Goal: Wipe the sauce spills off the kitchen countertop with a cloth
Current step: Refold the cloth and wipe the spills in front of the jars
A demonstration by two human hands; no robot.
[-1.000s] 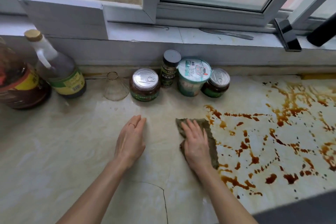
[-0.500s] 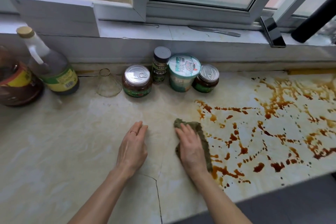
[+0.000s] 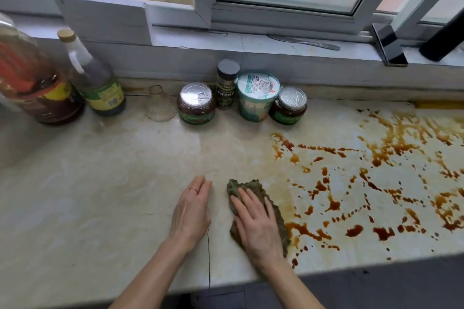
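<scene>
The right hand (image 3: 258,223) presses flat, fingers straight, on the green cloth (image 3: 261,208) near the front edge of the countertop (image 3: 100,183). The left hand (image 3: 192,211) rests open just beside it, holding nothing. Brown sauce spills (image 3: 376,183) spread right of the cloth, jars (image 3: 197,103) lined behind.

The big oil bottle (image 3: 32,88) at far left is cut by the frame's edge. The right hand (image 3: 258,223) covers most of the cloth (image 3: 251,185). Sauce spills (image 3: 391,148) run off the right edge. The spice jar (image 3: 227,85) label is too small to read.
</scene>
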